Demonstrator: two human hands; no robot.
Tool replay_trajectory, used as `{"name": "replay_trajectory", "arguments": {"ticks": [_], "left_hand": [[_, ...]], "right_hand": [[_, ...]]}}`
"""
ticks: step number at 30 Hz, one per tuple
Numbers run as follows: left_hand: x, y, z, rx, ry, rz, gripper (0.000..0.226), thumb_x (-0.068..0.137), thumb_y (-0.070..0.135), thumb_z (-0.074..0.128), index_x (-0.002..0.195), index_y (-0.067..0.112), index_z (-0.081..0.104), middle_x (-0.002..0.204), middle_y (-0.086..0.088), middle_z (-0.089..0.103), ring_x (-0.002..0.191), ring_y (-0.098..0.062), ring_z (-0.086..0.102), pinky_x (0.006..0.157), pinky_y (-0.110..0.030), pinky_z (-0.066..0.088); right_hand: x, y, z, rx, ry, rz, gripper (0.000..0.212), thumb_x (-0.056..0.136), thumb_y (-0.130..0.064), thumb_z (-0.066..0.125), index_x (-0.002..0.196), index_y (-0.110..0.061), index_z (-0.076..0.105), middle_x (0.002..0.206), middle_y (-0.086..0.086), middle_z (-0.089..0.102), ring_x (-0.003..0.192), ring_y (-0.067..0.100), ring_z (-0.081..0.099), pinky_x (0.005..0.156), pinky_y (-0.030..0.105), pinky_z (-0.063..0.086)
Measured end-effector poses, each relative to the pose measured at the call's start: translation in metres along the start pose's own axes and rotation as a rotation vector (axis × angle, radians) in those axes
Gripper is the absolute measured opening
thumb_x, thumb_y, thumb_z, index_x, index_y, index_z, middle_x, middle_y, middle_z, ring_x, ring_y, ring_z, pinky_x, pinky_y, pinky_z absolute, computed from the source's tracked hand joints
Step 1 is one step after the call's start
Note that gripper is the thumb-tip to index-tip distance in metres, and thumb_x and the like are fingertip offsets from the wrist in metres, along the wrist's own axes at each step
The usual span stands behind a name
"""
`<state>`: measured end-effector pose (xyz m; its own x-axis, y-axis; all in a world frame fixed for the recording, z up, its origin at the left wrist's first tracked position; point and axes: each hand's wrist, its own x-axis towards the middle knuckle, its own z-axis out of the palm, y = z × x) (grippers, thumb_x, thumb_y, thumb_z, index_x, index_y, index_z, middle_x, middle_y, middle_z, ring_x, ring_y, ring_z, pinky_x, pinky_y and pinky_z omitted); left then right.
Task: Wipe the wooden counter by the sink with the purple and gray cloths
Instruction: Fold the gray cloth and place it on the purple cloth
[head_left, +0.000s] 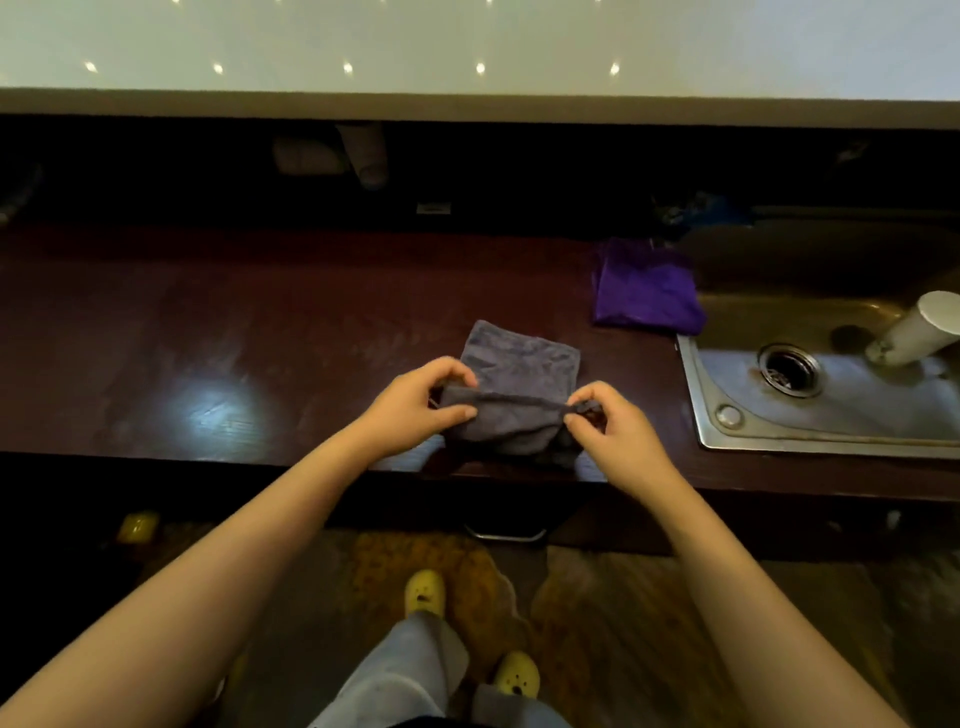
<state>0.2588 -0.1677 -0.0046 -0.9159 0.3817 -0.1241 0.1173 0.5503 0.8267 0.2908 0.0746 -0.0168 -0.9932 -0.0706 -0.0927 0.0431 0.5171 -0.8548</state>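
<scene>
Dark wood is seen across the worktop (208, 338), and the gray cloth (519, 364) is held at its near edge. The cloth's near hem is lifted and stretched between two hands, while its far part is left lying flat on the wood. The left end of the hem is pinched by the left hand (415, 405) and the right end by the right hand (613, 431), so each grip is closed on the cloth. The purple cloth (647, 291) is laid folded farther back and to the right, apart from the gray one, just beside the far left corner of the steel sink (727, 431). A white cup (919, 332) is seen tilted in the basin, right of the drain (789, 369). Yellow shoes (426, 592) are seen on the floor below.
</scene>
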Motion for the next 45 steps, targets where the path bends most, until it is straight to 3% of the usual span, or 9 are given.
{"name": "replay_trajectory", "arguments": {"ticks": [3, 7, 11, 15, 24, 29, 34, 39, 45], "left_hand": [[0.027, -0.003, 0.002, -0.06, 0.111, -0.007, 0.031, 0.08, 0.013, 0.068, 0.102, 0.031, 0.057, 0.106, 0.01, 0.062, 0.099, -0.013, 0.061, 0.083, -0.029, 0.05], [0.079, -0.01, 0.004, 0.077, 0.196, -0.034, 0.034, 0.08, 0.007, 0.064, 0.112, 0.017, 0.058, 0.113, 0.002, 0.062, 0.105, -0.016, 0.057, 0.083, -0.017, 0.042], [0.123, -0.035, 0.007, 0.362, 0.019, -0.063, 0.051, 0.079, 0.012, 0.064, 0.128, 0.016, 0.049, 0.129, -0.01, 0.051, 0.122, -0.029, 0.043, 0.101, -0.032, 0.034], [0.14, -0.051, 0.0, 0.522, -0.261, 0.01, 0.073, 0.078, 0.03, 0.067, 0.14, 0.019, 0.032, 0.135, -0.01, 0.042, 0.123, -0.031, 0.035, 0.104, -0.043, 0.034], [0.173, -0.019, -0.006, 0.539, -0.476, 0.038, 0.04, 0.075, 0.035, 0.068, 0.11, 0.018, 0.057, 0.109, -0.012, 0.055, 0.106, -0.031, 0.052, 0.087, -0.033, 0.041], [0.196, 0.044, 0.0, 0.38, -0.355, 0.178, 0.028, 0.08, 0.028, 0.065, 0.1, 0.009, 0.056, 0.1, -0.01, 0.052, 0.098, -0.027, 0.053, 0.075, -0.025, 0.032], [0.185, 0.076, 0.049, 0.439, -0.072, 0.439, 0.019, 0.078, 0.016, 0.058, 0.094, 0.008, 0.052, 0.094, -0.015, 0.06, 0.09, -0.035, 0.055, 0.072, -0.041, 0.042], [0.152, 0.04, 0.121, 0.574, -0.169, 0.374, 0.045, 0.072, 0.014, 0.057, 0.117, 0.011, 0.053, 0.103, -0.014, 0.058, 0.097, -0.036, 0.055, 0.076, -0.043, 0.046], [0.134, 0.028, 0.143, 0.555, -0.124, 0.349, 0.04, 0.075, 0.016, 0.039, 0.11, 0.011, 0.059, 0.1, -0.012, 0.056, 0.095, -0.034, 0.053, 0.075, -0.042, 0.046]], "right_hand": [[0.029, -0.005, 0.001, 0.044, 0.168, 0.006, 0.018, 0.08, 0.002, 0.06, 0.084, -0.015, 0.058, 0.074, -0.005, 0.058, 0.062, -0.008, 0.053, 0.062, 0.004, 0.038], [0.078, -0.005, 0.006, -0.065, 0.264, 0.11, 0.013, 0.079, 0.001, 0.058, 0.09, -0.005, 0.062, 0.085, 0.008, 0.063, 0.075, 0.016, 0.056, 0.062, 0.008, 0.037], [0.116, 0.007, 0.012, -0.254, 0.076, 0.275, 0.04, 0.086, -0.031, 0.061, 0.119, -0.007, 0.054, 0.117, 0.018, 0.062, 0.109, 0.034, 0.057, 0.093, 0.035, 0.042], [0.129, 0.013, 0.018, -0.615, -0.188, 0.243, 0.07, 0.079, -0.045, 0.065, 0.137, -0.018, 0.038, 0.137, 0.012, 0.043, 0.124, 0.034, 0.038, 0.104, 0.043, 0.036], [0.143, 0.006, -0.017, -0.566, -0.363, 0.253, 0.03, 0.076, -0.026, 0.071, 0.104, -0.018, 0.065, 0.103, 0.01, 0.058, 0.103, 0.027, 0.054, 0.082, 0.032, 0.042], [0.145, -0.018, -0.096, -0.483, -0.164, 0.195, 0.019, 0.074, -0.011, 0.07, 0.091, -0.017, 0.064, 0.085, 0.002, 0.061, 0.088, 0.024, 0.061, 0.072, 0.032, 0.043], [0.126, 0.001, -0.127, -0.687, 0.072, 0.104, 0.02, 0.073, -0.007, 0.066, 0.091, -0.014, 0.06, 0.09, 0.007, 0.057, 0.088, 0.027, 0.053, 0.073, 0.036, 0.041], [0.073, 0.072, -0.109, -0.842, -0.14, 0.186, 0.022, 0.073, -0.012, 0.062, 0.095, -0.016, 0.058, 0.104, 0.008, 0.055, 0.101, 0.031, 0.051, 0.081, 0.041, 0.043], [0.056, 0.08, -0.107, -0.899, -0.171, 0.128, 0.027, 0.079, -0.032, 0.063, 0.1, -0.021, 0.052, 0.112, 0.001, 0.045, 0.107, 0.023, 0.043, 0.086, 0.037, 0.035]]}}
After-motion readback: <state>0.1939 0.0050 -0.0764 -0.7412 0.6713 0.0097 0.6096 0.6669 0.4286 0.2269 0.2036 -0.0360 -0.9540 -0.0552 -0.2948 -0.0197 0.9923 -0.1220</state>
